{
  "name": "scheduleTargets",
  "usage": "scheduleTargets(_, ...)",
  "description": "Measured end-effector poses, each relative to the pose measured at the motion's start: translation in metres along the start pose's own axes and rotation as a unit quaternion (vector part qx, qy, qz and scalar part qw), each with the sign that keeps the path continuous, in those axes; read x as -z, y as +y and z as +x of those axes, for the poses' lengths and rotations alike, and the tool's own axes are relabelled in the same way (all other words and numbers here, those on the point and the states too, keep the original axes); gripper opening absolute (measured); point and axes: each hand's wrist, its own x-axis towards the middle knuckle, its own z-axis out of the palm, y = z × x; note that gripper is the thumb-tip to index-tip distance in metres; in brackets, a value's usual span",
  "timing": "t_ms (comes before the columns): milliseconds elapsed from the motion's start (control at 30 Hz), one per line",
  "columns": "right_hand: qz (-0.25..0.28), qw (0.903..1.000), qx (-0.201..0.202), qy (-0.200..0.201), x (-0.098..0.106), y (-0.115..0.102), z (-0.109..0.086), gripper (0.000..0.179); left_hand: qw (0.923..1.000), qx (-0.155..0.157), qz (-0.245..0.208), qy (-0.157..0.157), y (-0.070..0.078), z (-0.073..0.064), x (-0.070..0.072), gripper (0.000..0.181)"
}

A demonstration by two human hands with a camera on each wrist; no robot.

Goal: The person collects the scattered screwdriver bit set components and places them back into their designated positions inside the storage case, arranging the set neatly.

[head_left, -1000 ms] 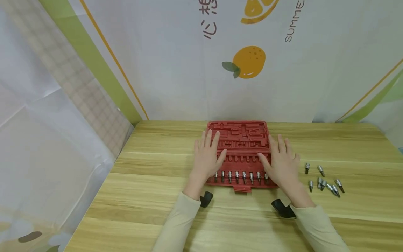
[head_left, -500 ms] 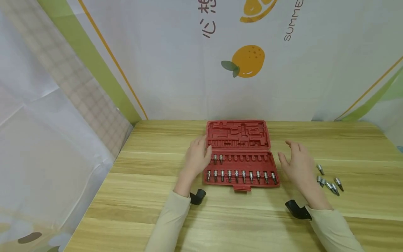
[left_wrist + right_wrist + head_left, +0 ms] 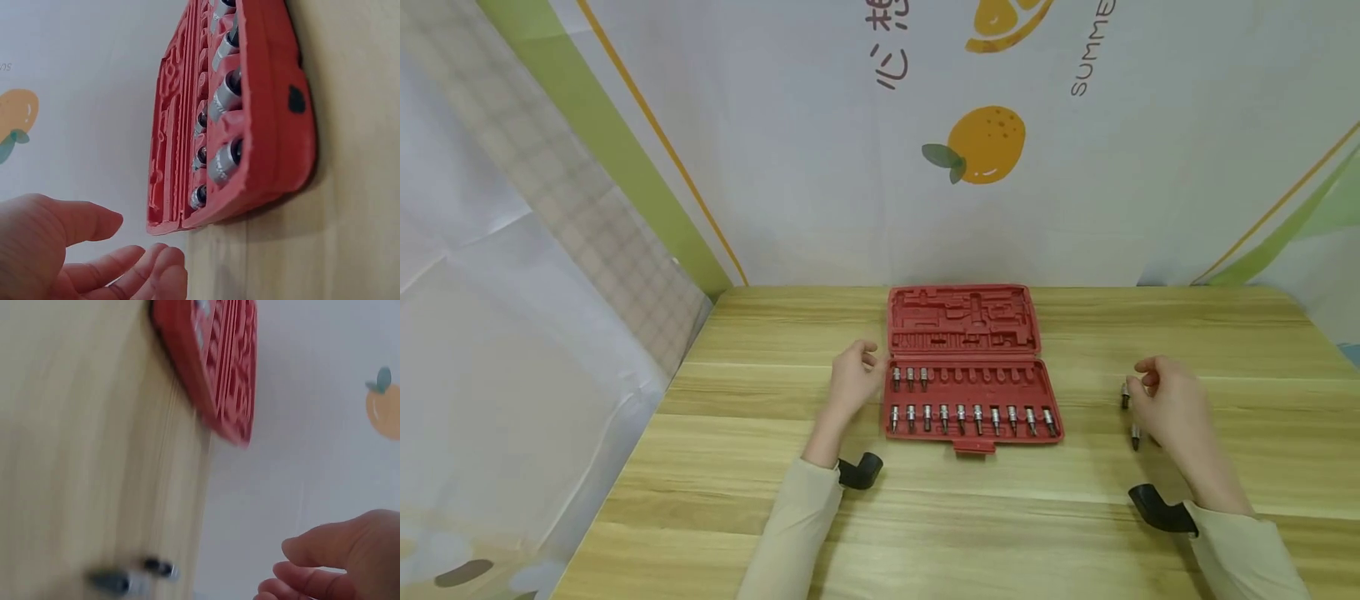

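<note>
An open red tool case lies on the table in the head view. Silver bit sockets fill its front row, and three more sit at the left of its rear row. Beside the case's left edge, my left hand hovers with relaxed, slightly bent fingers and holds nothing. To the right of the case, my right hand hangs over the loose bit sockets, its thumb apart from the fingers. Nothing is between them in the right wrist view. The hand hides most of the loose pieces; another bit socket shows below it.
The wooden table runs back to a white printed sheet with fruit drawings. The case's lid lies folded back toward that sheet. Black wrist mounts stick out from both sleeves.
Both hands have left the case. My right hand has moved right to the loose bit sockets; my left hand has drawn back to the left, uncovering the rear row.
</note>
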Motion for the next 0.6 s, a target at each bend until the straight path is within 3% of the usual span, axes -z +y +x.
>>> scheduleTargets(167, -0.012, 0.9998, -0.014, -0.007, 0.01, 0.019, -0.004, 0.018, 0.9995, 0.025, -0.009, -0.017, -0.003, 0.001, 0.001, 0.023)
scheduleTargets(367, -0.024, 0.9972, -0.044, -0.055, 0.02, 0.039, -0.007, 0.021, 0.9955, 0.07, -0.045, -0.046, -0.006, 0.001, -0.001, 0.021)
scheduleTargets(600, -0.048, 0.9957, -0.058, -0.054, 0.027, 0.059, -0.013, 0.016, 0.9906, 0.101, -0.072, -0.058, -0.007, 0.001, -0.004, 0.019)
